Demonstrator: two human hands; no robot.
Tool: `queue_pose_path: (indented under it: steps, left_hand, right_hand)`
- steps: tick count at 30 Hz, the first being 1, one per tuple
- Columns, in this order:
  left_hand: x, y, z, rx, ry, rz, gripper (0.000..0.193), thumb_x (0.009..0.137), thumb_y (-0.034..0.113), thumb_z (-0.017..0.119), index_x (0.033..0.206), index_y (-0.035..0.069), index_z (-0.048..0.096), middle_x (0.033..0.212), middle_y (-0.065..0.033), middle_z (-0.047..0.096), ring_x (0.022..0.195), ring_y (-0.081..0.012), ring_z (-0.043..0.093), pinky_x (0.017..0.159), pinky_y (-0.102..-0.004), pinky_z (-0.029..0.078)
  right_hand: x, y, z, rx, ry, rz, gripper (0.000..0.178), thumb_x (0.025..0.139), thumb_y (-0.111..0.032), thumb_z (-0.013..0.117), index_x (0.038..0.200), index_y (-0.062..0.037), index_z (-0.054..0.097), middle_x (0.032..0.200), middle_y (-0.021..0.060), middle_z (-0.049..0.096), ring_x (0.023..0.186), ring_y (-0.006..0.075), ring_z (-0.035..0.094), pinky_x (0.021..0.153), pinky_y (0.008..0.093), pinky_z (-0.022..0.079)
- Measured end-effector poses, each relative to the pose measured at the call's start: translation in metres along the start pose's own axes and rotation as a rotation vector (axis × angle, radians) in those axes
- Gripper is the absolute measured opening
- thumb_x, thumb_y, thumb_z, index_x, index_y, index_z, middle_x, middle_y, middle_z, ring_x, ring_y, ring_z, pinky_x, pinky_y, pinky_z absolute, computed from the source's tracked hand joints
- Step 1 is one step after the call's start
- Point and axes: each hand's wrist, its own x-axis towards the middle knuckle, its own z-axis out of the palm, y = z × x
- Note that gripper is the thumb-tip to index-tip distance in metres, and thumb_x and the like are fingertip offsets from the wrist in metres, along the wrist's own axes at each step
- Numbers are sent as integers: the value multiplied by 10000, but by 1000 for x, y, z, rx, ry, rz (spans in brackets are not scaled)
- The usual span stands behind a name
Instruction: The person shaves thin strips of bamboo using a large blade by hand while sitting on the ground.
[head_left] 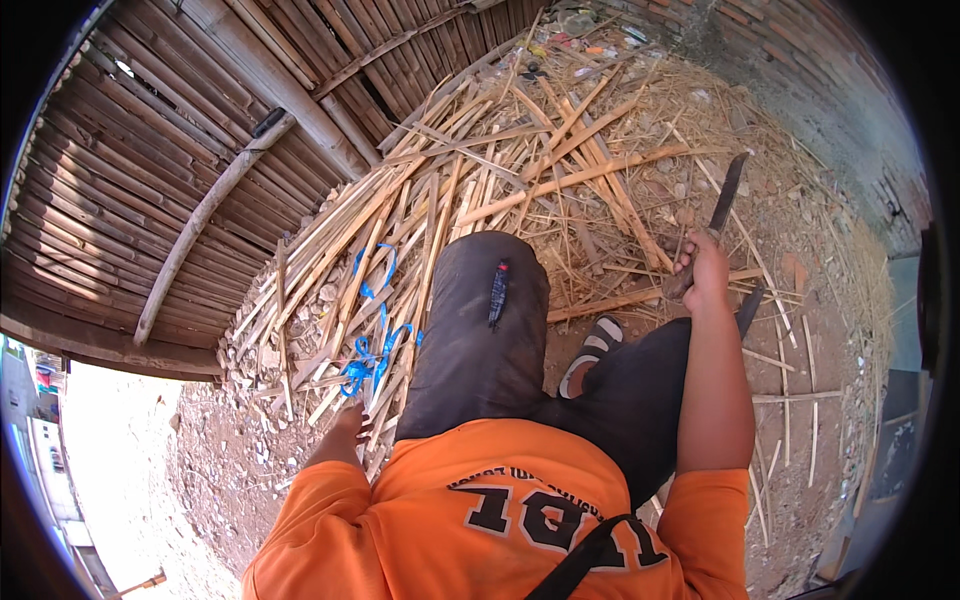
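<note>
My right hand [703,268] is closed around the handle of a machete. Its dark blade [730,190] points away and slightly to the right, above the ground. Beside my left thigh, low on the left, my left hand [348,424] has its fingers apart, next to split bamboo strips [400,345]; nothing shows in it. A tangle of blue plastic strapping [368,365] lies on the strips just beyond that hand. Another dark, pointed flat piece [749,308] shows beside my right forearm; its lower part is hidden.
A large heap of bamboo strips [520,190] spreads ahead. A bamboo-slat structure with poles [215,205] leans over the left side. A brick and plaster wall [800,85] stands at far right. My sandalled foot [592,355] rests among strips and rubble. Thin strips [787,400] lie on the right.
</note>
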Motion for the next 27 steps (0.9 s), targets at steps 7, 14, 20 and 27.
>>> queue_pose_path:
  steps: [7,14,20,27]
  left_hand:
    - [-19,146,3,-265,165,587,419,1011,428,561,1298,123,539,1224,-44,608,993,-193,640,745,-352,512]
    - [-145,331,95,-153,-24,1114,390,1033,397,567,1257,79,596,1166,-50,669,984,-150,655,821,-313,517]
    - [-210,460,203,342,-261,1306,439,1009,437,599,1211,47,624,1084,-47,681,916,-143,660,786,-292,494]
    - [-100,502,297,834,-101,1052,538,945,497,630,1100,-14,697,917,-141,720,857,-196,702,778,-371,540]
  right_hand:
    - [-16,-5,32,22,-2,-7,104,910,-112,625,936,-84,529,724,15,527,551,133,505,482,316,447]
    - [-11,-13,13,-30,-47,9,126,929,-138,639,991,-80,546,735,9,523,556,120,497,499,302,437]
    - [-31,-37,19,247,-32,82,130,957,-160,632,992,-107,519,774,-12,503,608,90,469,547,285,418]
    - [-34,-47,38,313,-93,42,141,971,-172,627,978,-125,494,771,-20,484,605,85,461,555,274,402]
